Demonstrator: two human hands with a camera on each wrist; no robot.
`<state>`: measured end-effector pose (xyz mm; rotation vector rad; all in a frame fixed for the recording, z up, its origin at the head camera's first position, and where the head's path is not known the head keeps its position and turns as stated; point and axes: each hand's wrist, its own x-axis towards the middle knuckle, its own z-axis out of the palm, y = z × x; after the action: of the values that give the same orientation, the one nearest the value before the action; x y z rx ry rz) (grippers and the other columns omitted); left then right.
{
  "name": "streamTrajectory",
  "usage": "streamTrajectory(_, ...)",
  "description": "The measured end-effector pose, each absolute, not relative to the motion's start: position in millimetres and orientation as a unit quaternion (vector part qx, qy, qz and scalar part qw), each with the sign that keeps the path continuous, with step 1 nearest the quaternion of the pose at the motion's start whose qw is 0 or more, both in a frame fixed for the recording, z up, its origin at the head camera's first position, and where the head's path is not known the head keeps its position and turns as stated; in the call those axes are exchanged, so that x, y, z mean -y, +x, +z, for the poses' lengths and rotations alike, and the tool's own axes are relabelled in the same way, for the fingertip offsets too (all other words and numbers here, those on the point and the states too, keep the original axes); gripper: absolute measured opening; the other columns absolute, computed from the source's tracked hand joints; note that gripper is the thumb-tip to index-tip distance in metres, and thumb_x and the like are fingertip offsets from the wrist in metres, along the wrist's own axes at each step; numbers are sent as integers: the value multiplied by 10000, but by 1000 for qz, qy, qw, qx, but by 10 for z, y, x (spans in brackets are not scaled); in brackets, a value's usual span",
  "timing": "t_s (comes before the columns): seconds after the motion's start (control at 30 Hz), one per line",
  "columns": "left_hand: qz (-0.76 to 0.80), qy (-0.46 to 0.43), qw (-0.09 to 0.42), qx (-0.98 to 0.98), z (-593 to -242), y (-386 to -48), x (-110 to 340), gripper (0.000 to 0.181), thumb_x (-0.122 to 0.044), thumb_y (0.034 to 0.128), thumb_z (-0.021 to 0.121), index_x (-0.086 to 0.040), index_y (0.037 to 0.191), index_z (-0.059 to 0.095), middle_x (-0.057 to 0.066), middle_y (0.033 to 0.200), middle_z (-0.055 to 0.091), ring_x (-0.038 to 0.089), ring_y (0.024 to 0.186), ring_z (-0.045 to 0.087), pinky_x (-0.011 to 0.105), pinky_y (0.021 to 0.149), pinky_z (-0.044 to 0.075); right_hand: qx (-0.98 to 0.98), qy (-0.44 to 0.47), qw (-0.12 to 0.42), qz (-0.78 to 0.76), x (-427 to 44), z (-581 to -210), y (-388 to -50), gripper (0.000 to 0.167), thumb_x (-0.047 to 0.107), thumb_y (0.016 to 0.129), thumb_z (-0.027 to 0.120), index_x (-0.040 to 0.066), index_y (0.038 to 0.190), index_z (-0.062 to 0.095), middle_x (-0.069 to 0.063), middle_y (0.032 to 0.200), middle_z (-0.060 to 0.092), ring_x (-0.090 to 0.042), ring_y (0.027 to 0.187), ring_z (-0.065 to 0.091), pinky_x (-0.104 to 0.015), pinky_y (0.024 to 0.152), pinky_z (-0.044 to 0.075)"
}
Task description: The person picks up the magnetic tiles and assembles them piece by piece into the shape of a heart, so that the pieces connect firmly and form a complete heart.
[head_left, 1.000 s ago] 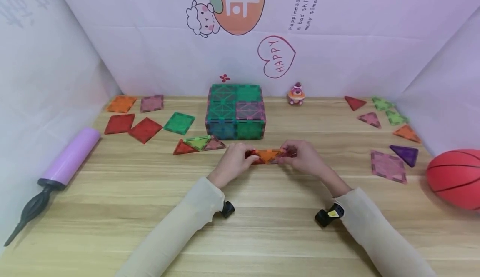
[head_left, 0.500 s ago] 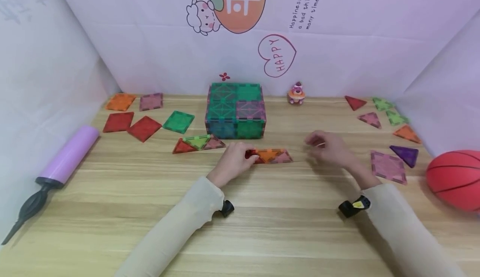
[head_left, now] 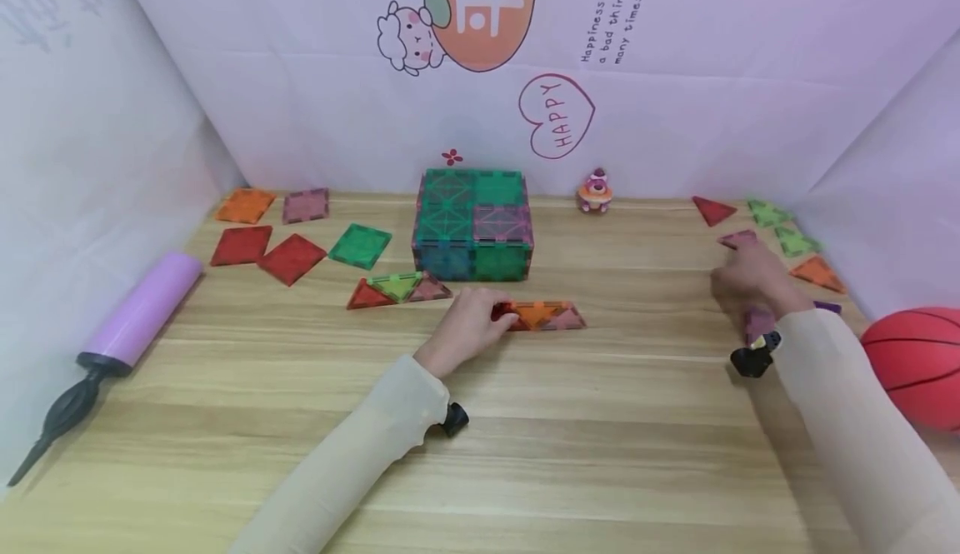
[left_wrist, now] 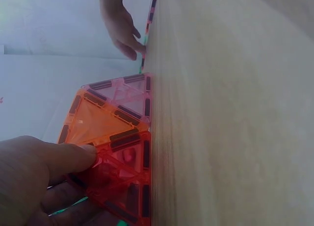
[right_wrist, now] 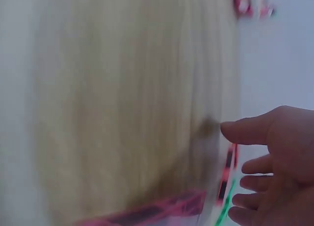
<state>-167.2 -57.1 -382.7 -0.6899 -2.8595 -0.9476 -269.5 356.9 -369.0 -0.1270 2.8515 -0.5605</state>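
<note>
My left hand (head_left: 467,325) pinches the red triangle tile (left_wrist: 130,160) at the left end of a standing strip of see-through magnetic tiles. An orange triangle tile (head_left: 536,314) and a pink triangle tile (head_left: 568,318) join it edge to edge. In the left wrist view, the thumb lies on the red tile with fingers behind. My right hand (head_left: 756,275) is over the right side, at a loose pink triangle tile (head_left: 738,238) that it partly covers. The right wrist view shows its thumb and fingers apart, with nothing between them.
A box of green, blue and pink tiles (head_left: 501,262) stands behind, near a small figurine (head_left: 595,193). Another triangle strip (head_left: 397,287) sits left. Loose square tiles (head_left: 292,259) lie farther left, beside a purple pump (head_left: 142,312). A red ball (head_left: 918,362) is at right.
My right hand has let go of the strip's pink end and moved right to the loose triangle tiles. The left hand stays on the strip, which stands in the same place.
</note>
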Motion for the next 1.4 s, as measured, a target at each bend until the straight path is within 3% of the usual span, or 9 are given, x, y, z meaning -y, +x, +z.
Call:
streamTrajectory(0.1, -304, -226, 23, 925, -3836, -1668, 557, 141, -169, 902, 658, -61, 963, 726, 72, 904, 718, 145, 716, 582, 251, 661, 463, -974, -60, 121, -180, -3673, -3708, -2743, 647, 125, 880, 522, -159, 1394, 250, -414, 1337, 229, -535, 1148, 372, -632, 1020, 304)
streamTrajectory(0.33, -288, -221, 9, 932, -3769, -1600, 706, 106, -167, 889, 674, -76, 917, 721, 47, 864, 702, 143, 709, 551, 271, 664, 455, -979, -116, 126, -109, -3486, -3631, -2693, 528, 166, 880, 543, -192, 1248, 420, -357, 985, 557, -476, 881, 564, -585, 847, 443)
streamTrajectory(0.57, -271, -192, -7, 943, -3708, -1460, 1136, 98, -163, 885, 678, -78, 918, 714, 32, 831, 683, 146, 693, 506, 287, 669, 439, -981, -134, 114, -85, -3235, -3604, -2588, 350, 140, 861, 525, -164, 1031, 562, -395, 1019, 574, -544, 981, 546, -593, 881, 434)
streamTrajectory(0.73, -272, -150, -4, 950, -3673, -1361, 1507, 105, -143, 876, 685, -54, 920, 717, 47, 749, 663, 121, 597, 466, 263, 593, 411, -981, -120, 93, -122, -3188, -3644, -2625, 515, 164, 858, 550, -234, 1159, 426, -448, 1126, 464, -566, 1075, 434, -625, 927, 383)
streamTrajectory(0.83, -268, -124, -4, 955, -3659, -1327, 1707, 110, -135, 873, 685, -41, 920, 719, 74, 755, 672, 128, 577, 474, 272, 578, 411, -980, -125, 88, -126, -3205, -3685, -2679, 501, 136, 870, 524, -256, 1161, 410, -471, 1142, 454, -576, 1087, 439, -628, 941, 373)
streamTrajectory(0.93, -261, -105, -8, 960, -3652, -1312, 1862, 152, -126, 876, 677, -15, 973, 716, 125, 883, 703, 157, 649, 538, 301, 613, 457, -981, -135, 85, -113, -3212, -3699, -2714, 369, 79, 846, 515, -212, 1071, 480, -412, 1010, 534, -524, 989, 501, -595, 878, 410)
streamTrajectory(1.1, -264, -81, -30, 961, -3625, -1307, 1993, 218, -124, 892, 655, 15, 1058, 688, 189, 993, 683, 188, 675, 520, 304, 620, 437, -979, -154, 101, -89, -3143, -3640, -2713, 427, 97, 847, 584, -206, 1134, 493, -367, 1014, 535, -449, 973, 449, -563, 833, 418)
streamTrajectory(1.27, -264, -82, -35, 960, -3594, -1314, 2009, 227, -121, 892, 652, 20, 1068, 680, 180, 958, 686, 176, 613, 473, 282, 598, 390, -973, -145, 123, -128, -3074, -3612, -2680, 446, 191, 854, 671, -173, 1069, 530, -299, 973, 515, -385, 936, 439, -482, 797, 421)
streamTrajectory(1.4, -260, -87, -34, 961, -3604, -1322, 2007, 210, -119, 883, 664, 15, 1043, 687, 158, 924, 690, 190, 667, 510, 285, 625, 416, -961, -121, 151, -200, -3013, -3663, -2627, 415, 235, 830, 730, -102, 971, 533, -206, 859, 599, -272, 812, 567, -335, 718, 458)
